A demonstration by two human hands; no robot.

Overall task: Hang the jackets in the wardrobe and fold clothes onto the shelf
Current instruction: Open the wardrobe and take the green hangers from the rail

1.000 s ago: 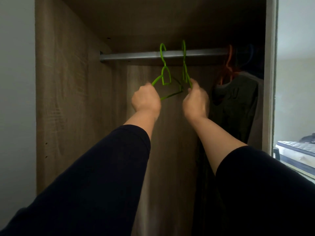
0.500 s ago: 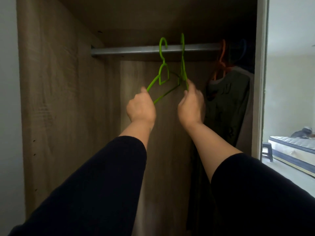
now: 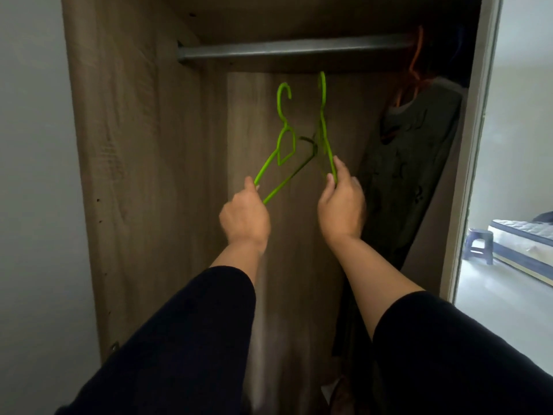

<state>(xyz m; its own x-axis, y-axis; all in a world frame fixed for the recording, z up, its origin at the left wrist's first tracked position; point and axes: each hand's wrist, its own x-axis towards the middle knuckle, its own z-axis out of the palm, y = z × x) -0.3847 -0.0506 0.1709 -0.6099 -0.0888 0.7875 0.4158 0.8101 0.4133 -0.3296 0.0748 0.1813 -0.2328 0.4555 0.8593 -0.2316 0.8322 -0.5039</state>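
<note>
Gripped one per hand (image 3: 245, 215), two thin green hangers (image 3: 285, 139) hang off the rail (image 3: 293, 49).

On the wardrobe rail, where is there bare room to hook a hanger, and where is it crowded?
Bare: the rail from the left wall bracket to the orange hanger. Crowded: the right end, where that hanger carries a dark garment. Both green hangers are off the rail, in the hands.
</note>
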